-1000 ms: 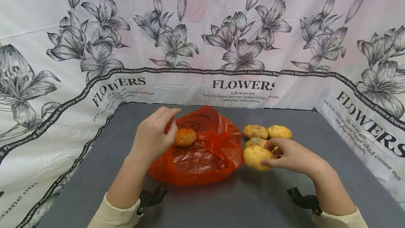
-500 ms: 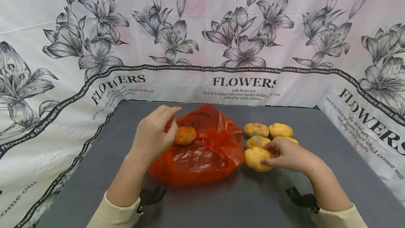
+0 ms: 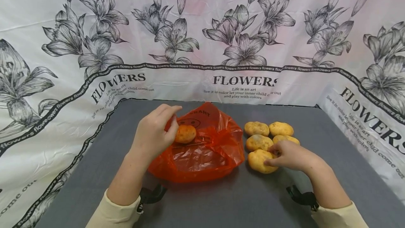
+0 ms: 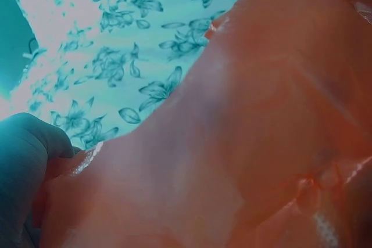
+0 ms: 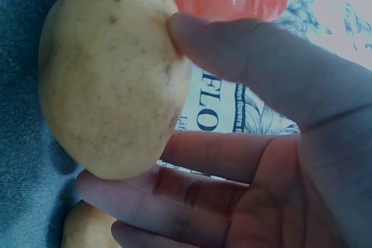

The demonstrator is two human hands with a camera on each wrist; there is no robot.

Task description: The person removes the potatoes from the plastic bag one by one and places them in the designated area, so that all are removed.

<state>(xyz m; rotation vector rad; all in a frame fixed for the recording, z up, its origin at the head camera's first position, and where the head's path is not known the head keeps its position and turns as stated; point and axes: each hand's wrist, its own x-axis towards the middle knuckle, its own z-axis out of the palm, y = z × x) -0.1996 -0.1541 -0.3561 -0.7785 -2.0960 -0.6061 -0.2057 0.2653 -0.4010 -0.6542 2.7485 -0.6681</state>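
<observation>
Between the thumb and fingers of my right hand (image 3: 292, 156) is a yellow potato (image 3: 262, 161), at the near end of a group of potatoes right of the bag. The right wrist view shows the thumb on one side of this potato (image 5: 113, 79) and fingertips at its lower edge, with the grey cloth close behind. My left hand (image 3: 155, 129) pinches the edge of a red plastic bag (image 3: 202, 164); in the left wrist view its curled fingers (image 4: 29, 161) hold the film. A browner potato (image 3: 185, 134) shows at the bag's mouth, partly behind that hand.
Several potatoes stand in close rows, among them a back-left potato (image 3: 256, 128), a back-right one (image 3: 281, 129) and a middle one (image 3: 259, 143). Grey cloth covers the table (image 3: 218, 203). A flower-printed curtain (image 3: 177, 90) encloses its back and sides.
My right hand has brought its potato slightly right and nearer to me, so more of the middle potato shows. The left hand and bag stay almost still; the head view tilts slightly down.
</observation>
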